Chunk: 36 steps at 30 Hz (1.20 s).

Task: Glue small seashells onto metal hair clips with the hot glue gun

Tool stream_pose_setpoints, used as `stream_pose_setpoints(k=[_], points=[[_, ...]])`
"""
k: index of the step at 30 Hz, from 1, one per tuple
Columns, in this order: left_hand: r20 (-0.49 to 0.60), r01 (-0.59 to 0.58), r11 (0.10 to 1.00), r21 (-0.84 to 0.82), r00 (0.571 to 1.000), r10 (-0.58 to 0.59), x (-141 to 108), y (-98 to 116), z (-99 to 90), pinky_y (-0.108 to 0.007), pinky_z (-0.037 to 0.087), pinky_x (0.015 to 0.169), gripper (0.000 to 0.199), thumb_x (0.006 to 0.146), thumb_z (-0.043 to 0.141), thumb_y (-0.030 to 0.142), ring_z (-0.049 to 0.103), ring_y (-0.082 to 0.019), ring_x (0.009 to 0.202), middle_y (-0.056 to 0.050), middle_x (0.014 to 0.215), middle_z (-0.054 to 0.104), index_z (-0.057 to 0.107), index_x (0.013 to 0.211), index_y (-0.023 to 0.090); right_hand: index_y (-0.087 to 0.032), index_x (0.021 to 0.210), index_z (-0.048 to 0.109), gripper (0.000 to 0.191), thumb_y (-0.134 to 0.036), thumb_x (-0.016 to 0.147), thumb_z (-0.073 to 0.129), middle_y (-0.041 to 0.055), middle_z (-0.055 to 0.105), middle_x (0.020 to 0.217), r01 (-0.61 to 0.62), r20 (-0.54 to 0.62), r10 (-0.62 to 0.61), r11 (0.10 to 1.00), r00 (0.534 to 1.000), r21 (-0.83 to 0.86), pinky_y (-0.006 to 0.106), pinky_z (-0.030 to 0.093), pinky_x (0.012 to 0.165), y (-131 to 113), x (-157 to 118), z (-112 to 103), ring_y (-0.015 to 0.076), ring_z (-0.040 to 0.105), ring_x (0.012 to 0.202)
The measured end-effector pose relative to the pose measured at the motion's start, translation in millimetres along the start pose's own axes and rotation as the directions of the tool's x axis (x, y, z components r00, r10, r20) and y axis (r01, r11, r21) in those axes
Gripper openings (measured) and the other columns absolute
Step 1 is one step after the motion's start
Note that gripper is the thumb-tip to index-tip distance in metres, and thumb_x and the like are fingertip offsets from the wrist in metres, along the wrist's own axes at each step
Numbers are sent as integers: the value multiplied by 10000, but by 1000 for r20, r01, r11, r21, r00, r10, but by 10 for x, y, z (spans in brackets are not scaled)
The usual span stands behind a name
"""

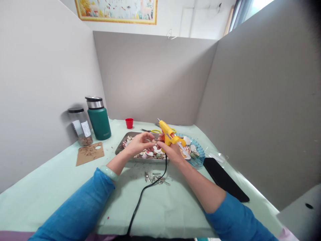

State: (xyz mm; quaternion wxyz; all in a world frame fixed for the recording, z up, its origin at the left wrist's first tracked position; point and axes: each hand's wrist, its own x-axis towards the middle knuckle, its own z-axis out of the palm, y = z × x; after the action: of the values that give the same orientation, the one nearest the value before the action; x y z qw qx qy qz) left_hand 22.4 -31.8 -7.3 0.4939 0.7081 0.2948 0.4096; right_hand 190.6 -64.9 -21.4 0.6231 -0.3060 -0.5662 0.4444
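Observation:
My right hand (172, 151) is closed around a yellow hot glue gun (168, 131), its nozzle pointing up and away and a clear glue stick (184, 150) jutting from its rear. The fingers of my left hand (140, 144) curl towards my right fingertips. A small brownish thing seems to be between them, too small to name. Both hands are over a metal tray (144, 160) of seashells (149, 154). To the right, a blue scalloped plate (199, 161) carries larger shells (187, 140), partly behind the glue gun.
A black cord (144, 190) runs past metal clips (156, 178) to the front edge. Scissors (151, 131) and a red cup (129, 123) are behind the tray. A green bottle (99, 122), a jar (80, 127) and cardboard (89, 154) stand left; a black slab (225, 180) lies right. Grey panels (155, 77) enclose the table.

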Motion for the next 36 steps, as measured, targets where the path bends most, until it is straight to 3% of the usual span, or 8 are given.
stream_pose_setpoints(k=[9,20,27,32,36], points=[[-22,6,999,50,1000,-5,-21,16,1,-278,498,570,344,700,720,388,637,-148,566,-18,605,645,551,879,148,-219,930,543,328,-303,641,675,-7,606,790,16,-36,-16,1000,999,-10,308,525,631,-36,-18,25,148,581,674],[-63,-26,999,-28,998,24,-15,58,39,-263,491,607,277,654,743,269,623,-129,613,-1,649,630,546,805,145,-204,972,546,328,-253,669,662,0,627,828,11,-79,-14,999,997,-39,277,513,617,50,19,0,153,596,729],[-124,-140,970,200,978,167,34,-64,10,-248,474,622,207,662,706,237,577,-113,673,-23,798,607,552,766,144,-206,959,559,352,-295,642,684,1,640,821,-2,-147,-5,999,989,-45,257,491,566,31,12,11,144,591,689],[-63,-261,867,425,947,316,43,-106,9,-239,472,634,99,709,645,215,568,-119,710,-40,826,602,586,752,149,-204,963,544,371,-318,640,684,0,632,805,-10,-110,5,999,994,-44,248,474,536,54,24,6,127,569,629],[-70,-231,886,403,957,282,38,-104,22,-239,472,621,107,702,644,208,583,-121,705,-41,836,615,567,755,154,-200,973,539,353,-309,664,669,-10,614,776,-27,-35,25,998,999,-64,238,449,518,65,17,3,109,536,581]])
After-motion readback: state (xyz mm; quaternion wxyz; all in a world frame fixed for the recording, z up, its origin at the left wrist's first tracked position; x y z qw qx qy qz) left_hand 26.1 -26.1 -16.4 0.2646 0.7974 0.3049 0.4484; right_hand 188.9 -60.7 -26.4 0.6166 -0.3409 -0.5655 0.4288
